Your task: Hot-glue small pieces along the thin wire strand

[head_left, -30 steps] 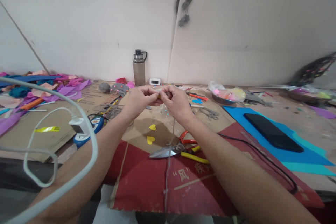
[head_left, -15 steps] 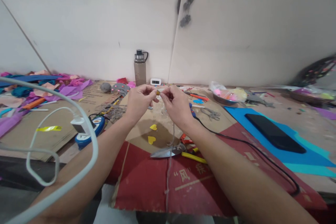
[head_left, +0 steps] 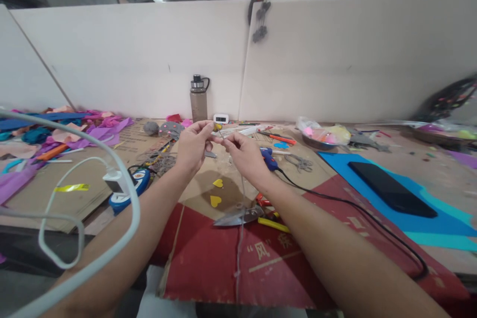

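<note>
The left hand (head_left: pixel 194 146) is raised over the middle of the worktable, its thumb and forefinger pinching a small yellow piece (head_left: pixel 217 126) whose exact shape is too small to tell. The right hand (head_left: pixel 246 156) is just beside it, thumb and forefinger closed on a thin grey string (head_left: pixel 243 194) near the yellow piece; the string hangs below that hand, passes in front of a metal blade (head_left: pixel 238 216) and runs on toward the near edge. Beside the right hand is a blue glue gun (head_left: pixel 270 159), partly hidden, with a black cord (head_left: pixel 335 196) trailing off to the right. Below the hands, two yellow hearts (head_left: pixel 218 183) lie on red and brown cardboard (head_left: pixel 201 258), and red and yellow handles (head_left: pixel 273 224) show next to the blade, partly covered by the right forearm. Left of the left hand are a tangle of grey yarn (head_left: pixel 164 163) and a blue power strip (head_left: pixel 137 189) with a white plug. Farther out, a bottle (head_left: pixel 198 105) and a small white clock (head_left: pixel 221 119) stand near the wall, a black phone (head_left: pixel 391 189) rests on blue sheets (head_left: pixel 337 163) at the right, and coloured scraps (head_left: pixel 67 131) are heaped at the far left.
</note>
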`<state>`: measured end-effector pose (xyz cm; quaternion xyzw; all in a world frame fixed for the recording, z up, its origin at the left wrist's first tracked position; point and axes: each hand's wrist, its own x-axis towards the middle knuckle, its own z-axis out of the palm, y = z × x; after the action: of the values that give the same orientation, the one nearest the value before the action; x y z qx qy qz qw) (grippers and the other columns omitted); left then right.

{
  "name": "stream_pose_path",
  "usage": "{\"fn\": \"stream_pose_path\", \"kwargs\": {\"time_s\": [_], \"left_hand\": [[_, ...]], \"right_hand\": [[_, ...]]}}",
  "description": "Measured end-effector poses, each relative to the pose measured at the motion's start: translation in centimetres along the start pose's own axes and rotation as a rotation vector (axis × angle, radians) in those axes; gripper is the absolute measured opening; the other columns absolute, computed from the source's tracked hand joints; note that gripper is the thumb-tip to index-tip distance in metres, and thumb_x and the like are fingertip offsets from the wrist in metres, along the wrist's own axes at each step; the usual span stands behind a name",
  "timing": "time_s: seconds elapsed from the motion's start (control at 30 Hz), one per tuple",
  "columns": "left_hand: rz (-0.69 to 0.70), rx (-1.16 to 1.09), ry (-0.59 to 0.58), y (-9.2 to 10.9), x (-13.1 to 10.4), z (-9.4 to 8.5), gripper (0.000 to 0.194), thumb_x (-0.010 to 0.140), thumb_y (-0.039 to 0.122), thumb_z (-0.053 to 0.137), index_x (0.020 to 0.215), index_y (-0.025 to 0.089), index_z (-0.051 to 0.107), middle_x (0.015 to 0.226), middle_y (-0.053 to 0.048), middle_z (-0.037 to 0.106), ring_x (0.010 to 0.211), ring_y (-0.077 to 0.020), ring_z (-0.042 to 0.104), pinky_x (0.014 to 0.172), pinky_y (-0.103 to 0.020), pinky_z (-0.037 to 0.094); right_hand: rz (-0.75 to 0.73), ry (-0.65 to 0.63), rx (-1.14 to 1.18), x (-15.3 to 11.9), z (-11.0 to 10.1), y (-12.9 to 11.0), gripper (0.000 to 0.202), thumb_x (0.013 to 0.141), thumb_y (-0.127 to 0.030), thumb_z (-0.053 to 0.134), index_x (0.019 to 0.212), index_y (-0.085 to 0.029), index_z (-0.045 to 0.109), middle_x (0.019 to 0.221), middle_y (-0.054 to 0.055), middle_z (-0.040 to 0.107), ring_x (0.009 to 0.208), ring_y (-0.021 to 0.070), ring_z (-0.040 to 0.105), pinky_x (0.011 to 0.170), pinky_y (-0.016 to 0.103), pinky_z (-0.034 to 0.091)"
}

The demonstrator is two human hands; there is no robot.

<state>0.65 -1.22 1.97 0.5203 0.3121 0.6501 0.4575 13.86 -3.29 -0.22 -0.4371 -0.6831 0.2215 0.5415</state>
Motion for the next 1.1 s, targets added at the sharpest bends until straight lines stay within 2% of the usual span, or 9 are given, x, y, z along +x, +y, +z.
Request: {"fn": "stream_pose_path", "kwargs": {"time_s": [0.17, 0.3, 0.4, 0.5, 0.57, 0.67, 0.77, 0.93, 1.1], "left_hand": [[-0.120, -0.204, 0.025, 0.1, 0.5, -0.4, 0.014, 0.073, 0.021, 0.070, 0.078, 0.014, 0.059, 0.068, 0.000, 0.065, 0.063, -0.0110, 0.068, 0.054, -0.016, 0.052], [-0.079, -0.248, 0.020, -0.1, 0.9, -0.9, 0.012, 0.074, 0.019, 0.069, 0.077, 0.013, 0.059, 0.069, -0.001, 0.066, 0.071, -0.0140, 0.070, 0.065, -0.020, 0.056], [-0.065, -0.231, 0.054, -0.2, 1.1, -1.2, 0.010, 0.076, 0.018, 0.067, 0.078, 0.013, 0.059, 0.070, -0.002, 0.067, 0.072, -0.0140, 0.071, 0.066, -0.021, 0.056], [-0.072, -0.209, 0.083, -0.3, 1.3, -1.5, 0.010, 0.077, 0.018, 0.066, 0.078, 0.013, 0.058, 0.072, -0.003, 0.068, 0.072, -0.0137, 0.070, 0.067, -0.022, 0.056], [-0.068, -0.215, 0.089, -0.4, 1.4, -1.7, 0.009, 0.077, 0.018, 0.066, 0.077, 0.013, 0.059, 0.072, -0.004, 0.068, 0.073, -0.0139, 0.070, 0.067, -0.022, 0.056], [-0.065, -0.231, 0.089, -0.6, 1.5, -1.9, 0.009, 0.077, 0.018, 0.067, 0.078, 0.012, 0.060, 0.071, -0.004, 0.068, 0.074, -0.0147, 0.071, 0.067, -0.021, 0.056], [-0.088, -0.225, 0.086, -0.6, 1.5, -1.8, 0.009, 0.077, 0.018, 0.066, 0.077, 0.011, 0.061, 0.071, -0.005, 0.068, 0.072, -0.0147, 0.070, 0.067, -0.022, 0.056], [-0.119, -0.191, 0.090, -0.7, 1.3, -1.5, 0.011, 0.076, 0.018, 0.067, 0.075, 0.010, 0.060, 0.072, -0.006, 0.068, 0.068, -0.0141, 0.070, 0.066, -0.023, 0.056], [-0.128, -0.173, 0.041, -1.5, 1.2, -1.6, 0.013, 0.074, 0.019, 0.069, 0.074, 0.011, 0.058, 0.067, -0.003, 0.066, 0.064, -0.0150, 0.069, 0.064, -0.025, 0.057]], "right_hand": [[0.080, -0.133, 0.012, 0.3, -0.1, 0.6, 0.017, 0.080, -0.030, 0.052, 0.068, -0.020, 0.057, 0.057, -0.004, 0.052, 0.057, 0.0122, 0.047, 0.059, 0.025, 0.039], [0.080, -0.337, -0.087, 1.1, -1.7, 0.7, 0.018, 0.075, -0.017, 0.050, 0.074, -0.021, 0.067, 0.076, 0.001, 0.069, 0.074, 0.0151, 0.060, 0.077, 0.030, 0.045], [0.101, -0.152, -0.185, 1.9, -3.8, 0.8, 0.027, 0.068, -0.008, 0.044, 0.074, -0.020, 0.068, 0.080, 0.003, 0.070, 0.079, 0.0160, 0.062, 0.079, 0.031, 0.045], [0.135, 0.136, -0.278, 2.1, -6.4, 1.2, 0.027, 0.064, -0.009, 0.037, 0.066, -0.018, 0.063, 0.061, 0.001, 0.062, 0.060, 0.0152, 0.056, 0.061, 0.027, 0.042], [0.128, 0.200, -0.383, 1.7, -7.8, 1.8, 0.024, 0.066, -0.012, 0.038, 0.065, -0.018, 0.061, 0.057, 0.001, 0.058, 0.056, 0.0153, 0.053, 0.058, 0.027, 0.038], [0.159, 0.078, -0.638, 0.4, -8.8, 3.4, 0.016, 0.072, -0.020, 0.047, 0.058, -0.019, 0.055, 0.057, 0.005, 0.056, 0.060, 0.0175, 0.053, 0.060, 0.030, 0.036], [0.340, -0.109, -0.722, -0.6, -8.3, 5.8, 0.030, 0.069, -0.035, 0.062, 0.048, -0.023, 0.044, 0.051, 0.004, 0.049, 0.058, 0.0199, 0.053, 0.060, 0.033, 0.034], [0.390, -0.070, -0.602, -0.8, -6.7, 8.6, 0.029, 0.065, -0.023, 0.065, 0.048, -0.026, 0.042, 0.054, 0.003, 0.047, 0.065, 0.0225, 0.058, 0.062, 0.037, 0.032], [0.445, -0.040, -0.515, 0.1, -7.2, 9.0, 0.020, 0.064, -0.020, 0.059, 0.050, -0.024, 0.046, 0.048, 0.003, 0.048, 0.057, 0.0230, 0.056, 0.058, 0.036, 0.036]]}}
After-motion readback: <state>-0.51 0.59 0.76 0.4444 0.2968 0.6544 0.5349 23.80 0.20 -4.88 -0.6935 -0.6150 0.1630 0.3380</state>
